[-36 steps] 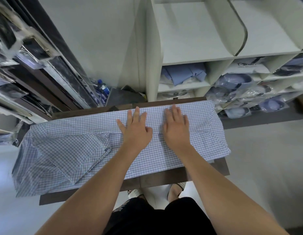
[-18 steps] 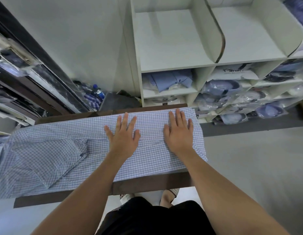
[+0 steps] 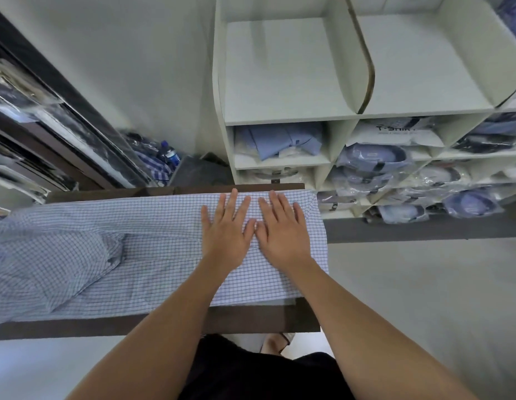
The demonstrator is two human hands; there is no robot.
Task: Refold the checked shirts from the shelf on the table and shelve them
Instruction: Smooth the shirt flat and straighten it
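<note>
White shelving (image 3: 285, 119) rises just beyond the fingertips, with bagged shirts (image 3: 375, 157) packed in its lower cubbies and a loose blue shirt (image 3: 279, 140) in the cubby straight ahead. Under the fingers lies the checked shirt (image 3: 152, 255), spread lengthways along the dark table (image 3: 251, 321). Its right end stops just past the right hand's little finger, and its rumpled, folded-over part lies well left of the left hand.

Both hands are flat, palms down, fingers straight and slightly spread, grasping nothing. The left hand (image 3: 226, 235) and right hand (image 3: 282, 235) press the cloth side by side. Half a second ago a clear strip of checks showed between them; now the thumbs meet or nearly meet, so the hands have closed together over the shirt's right part. The cloth under and around the fingers looks smooth, while the creases remain out to the left.

I judge this a smoothing pass within the refold: the body is laid in a long band and flattened at this end, but no crosswise fold is made yet, and shelving is still some way off. The next move probably calls for tidying the bunched left part, then doubling the band over. Thin cotton like this may slide on the table if pushed, not pressed.
</note>
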